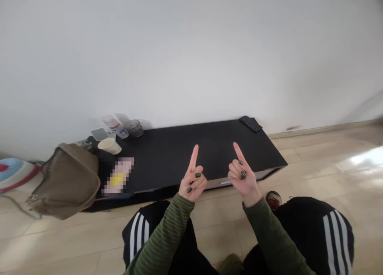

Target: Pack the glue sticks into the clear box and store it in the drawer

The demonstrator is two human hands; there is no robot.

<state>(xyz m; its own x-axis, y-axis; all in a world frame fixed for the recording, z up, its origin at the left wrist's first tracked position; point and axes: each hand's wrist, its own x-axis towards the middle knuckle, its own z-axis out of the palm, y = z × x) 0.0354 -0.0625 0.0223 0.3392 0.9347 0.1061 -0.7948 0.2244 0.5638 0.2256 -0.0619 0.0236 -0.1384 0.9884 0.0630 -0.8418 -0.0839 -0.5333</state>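
Note:
Over the front part of a low black cabinet (167, 155), my left hand (194, 179) is raised with its index finger stretched out and the other fingers bent inward. To its right, my right hand (243, 175) mirrors it, index finger extended and the rest curled. A gap separates the two hands, and I see nothing held in either. Dark polish shows on several nails.
At the cabinet's left stand a paper cup (110, 146), a spray can (116, 126) and a glass jar (134, 128), near a blurred pink packet (122, 173) and a brown bag (70, 179). A black keypad-like object (251, 123) lies far right. A white wall (191, 55) rises behind.

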